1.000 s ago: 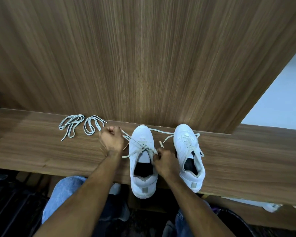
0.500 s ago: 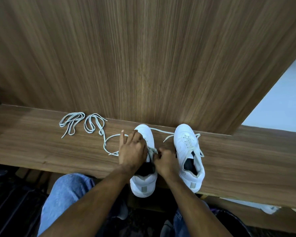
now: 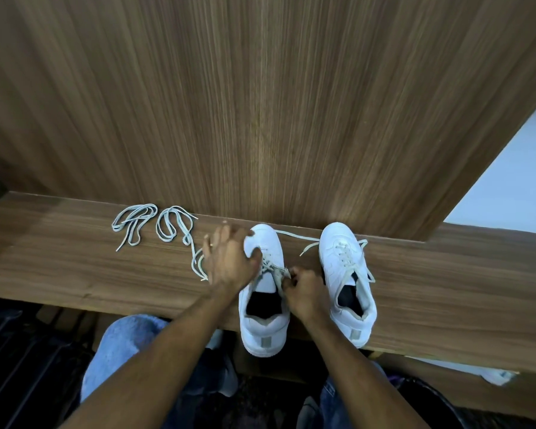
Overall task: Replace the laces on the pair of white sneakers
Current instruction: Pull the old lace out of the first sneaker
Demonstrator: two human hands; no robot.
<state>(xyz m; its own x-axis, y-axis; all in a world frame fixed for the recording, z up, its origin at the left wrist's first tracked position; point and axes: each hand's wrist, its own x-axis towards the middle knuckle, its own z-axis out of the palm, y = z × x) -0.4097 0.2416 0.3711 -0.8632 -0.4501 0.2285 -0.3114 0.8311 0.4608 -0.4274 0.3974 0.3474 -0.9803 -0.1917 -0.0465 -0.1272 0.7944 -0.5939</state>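
Note:
Two white sneakers stand toe-to-wall on a wooden ledge (image 3: 75, 261). My left hand (image 3: 229, 258) lies with spread fingers over the left side of the left sneaker (image 3: 265, 332), thumb on its toe; the hand is blurred. At that shoe's tongue my right hand (image 3: 305, 292) pinches its lace (image 3: 280, 272), and one lace end trails across the ledge to the right. The right sneaker (image 3: 341, 252) is laced, its lace ends hanging loose. Two loose grey-white laces lie left of the shoes: a folded one (image 3: 133, 221) and a looped one (image 3: 174, 227) that trails toward my left hand.
A tall wood-grain panel (image 3: 260, 103) rises right behind the shoes. The left sneaker's heel overhangs the ledge's front edge. My knees in blue jeans (image 3: 121, 348) are below the ledge. A white object (image 3: 495, 376) lies under the ledge at the right.
My left hand dropped the lace it pulled out to the left and came right onto the left sneaker's toe, fingers now spread. My right hand stayed pinching at the tongue.

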